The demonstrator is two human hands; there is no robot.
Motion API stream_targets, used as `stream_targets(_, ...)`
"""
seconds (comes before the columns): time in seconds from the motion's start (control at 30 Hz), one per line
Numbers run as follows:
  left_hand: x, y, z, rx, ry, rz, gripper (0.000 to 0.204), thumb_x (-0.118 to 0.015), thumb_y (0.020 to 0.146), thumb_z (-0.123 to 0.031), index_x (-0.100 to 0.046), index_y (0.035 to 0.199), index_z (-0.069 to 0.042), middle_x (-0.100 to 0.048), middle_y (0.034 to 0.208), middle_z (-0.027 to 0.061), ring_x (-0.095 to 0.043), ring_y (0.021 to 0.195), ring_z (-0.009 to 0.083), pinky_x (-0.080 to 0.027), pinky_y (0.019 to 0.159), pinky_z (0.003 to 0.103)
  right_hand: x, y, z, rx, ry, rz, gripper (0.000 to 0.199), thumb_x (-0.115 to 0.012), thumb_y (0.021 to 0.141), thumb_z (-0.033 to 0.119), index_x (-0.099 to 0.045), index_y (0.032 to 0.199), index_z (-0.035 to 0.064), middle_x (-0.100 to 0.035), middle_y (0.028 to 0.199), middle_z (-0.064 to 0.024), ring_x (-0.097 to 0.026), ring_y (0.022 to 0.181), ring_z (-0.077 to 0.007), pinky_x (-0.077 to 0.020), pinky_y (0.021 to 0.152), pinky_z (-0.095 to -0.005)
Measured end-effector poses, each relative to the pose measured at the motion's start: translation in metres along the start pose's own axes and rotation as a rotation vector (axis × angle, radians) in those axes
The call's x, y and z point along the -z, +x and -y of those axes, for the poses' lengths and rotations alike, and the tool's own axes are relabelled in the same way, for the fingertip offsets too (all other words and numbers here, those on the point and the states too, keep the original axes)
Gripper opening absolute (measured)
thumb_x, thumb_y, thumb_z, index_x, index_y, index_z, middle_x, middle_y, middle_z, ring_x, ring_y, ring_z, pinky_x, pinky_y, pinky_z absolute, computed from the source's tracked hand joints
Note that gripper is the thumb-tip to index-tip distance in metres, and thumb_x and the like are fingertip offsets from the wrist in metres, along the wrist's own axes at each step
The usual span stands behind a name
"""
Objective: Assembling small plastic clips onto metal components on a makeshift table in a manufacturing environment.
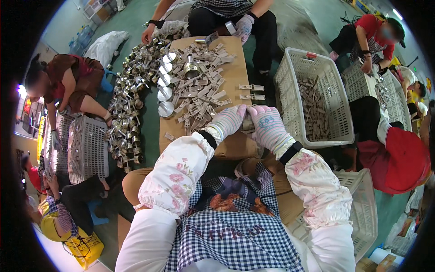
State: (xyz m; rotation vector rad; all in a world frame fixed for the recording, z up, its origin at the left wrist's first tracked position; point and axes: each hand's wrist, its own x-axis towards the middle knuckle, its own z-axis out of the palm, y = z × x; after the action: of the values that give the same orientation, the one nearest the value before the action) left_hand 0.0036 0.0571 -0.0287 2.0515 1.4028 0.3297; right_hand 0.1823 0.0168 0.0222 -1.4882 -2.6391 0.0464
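Note:
My left hand [228, 120] and my right hand [267, 125], both in striped knit gloves, meet over the near edge of a cardboard work surface [234, 68]. Together they clasp a small metal and grey plastic part [247, 123], mostly hidden between the fingers. A heap of grey plastic handle pieces [204, 93] lies on the cardboard just beyond my hands. Shiny metal cups [165, 93] stand in a row at its left side. Two single handle pieces [252, 91] rest near the right edge.
A large pile of metal cups [128, 102] covers the floor left of the cardboard. A white plastic crate [312, 97] with grey pieces stands to the right, another crate [362, 213] by my right knee. Other people sit around with crates [86, 147].

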Motion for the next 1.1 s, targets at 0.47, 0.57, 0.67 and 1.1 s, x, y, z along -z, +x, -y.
stream_targets(0.47, 0.001, 0.000, 0.000, -0.038, 0.169, -0.011, 0.039, -0.034, 0.102, -0.022, -0.051, 0.130, 0.000, -0.059, 0.128, 0.0244, -0.057, 0.118, 0.0383, -0.045, 0.102, 0.042, 0.002, 0.002, -0.001, 0.002, -0.046, 0.056, 0.075, -0.084, 0.066, 0.036, -0.051, 0.127, 0.0074, -0.061, 0.111, -0.0068, -0.059, 0.109, -0.0249, -0.0449, 0.092, -0.0393)
stream_targets(0.57, 0.004, 0.002, -0.003, -0.026, 0.182, 0.020, 0.039, -0.035, 0.101, -0.020, -0.050, 0.131, 0.001, -0.056, 0.134, 0.0242, -0.055, 0.122, 0.0381, -0.044, 0.104, 0.042, 0.004, 0.004, -0.001, -0.001, -0.053, 0.071, 0.075, -0.084, 0.066, 0.035, -0.051, 0.127, 0.0074, -0.061, 0.112, -0.0068, -0.059, 0.109, -0.0247, -0.0448, 0.092, -0.0392)
stream_targets(0.67, 0.004, 0.004, -0.003, 0.020, 0.184, 0.041, 0.038, -0.035, 0.101, -0.018, -0.049, 0.131, 0.001, -0.057, 0.131, 0.0235, -0.056, 0.120, 0.0392, -0.045, 0.104, 0.042, 0.005, 0.004, 0.000, -0.014, -0.061, 0.100, 0.074, -0.084, 0.066, 0.036, -0.051, 0.127, 0.0075, -0.062, 0.112, -0.0066, -0.059, 0.110, -0.0244, -0.0448, 0.093, -0.0389)
stream_targets(1.1, -0.008, 0.000, 0.020, -0.214, 0.219, -0.095, 0.033, -0.036, 0.099, -0.019, -0.051, 0.125, -0.004, -0.060, 0.123, 0.0209, -0.061, 0.108, 0.0393, -0.050, 0.092, 0.045, 0.007, 0.005, -0.003, -0.022, -0.047, 0.063, 0.054, -0.079, 0.073, 0.034, -0.057, 0.116, 0.0099, -0.064, 0.104, -0.0051, -0.063, 0.102, -0.0226, -0.0464, 0.090, -0.0360)
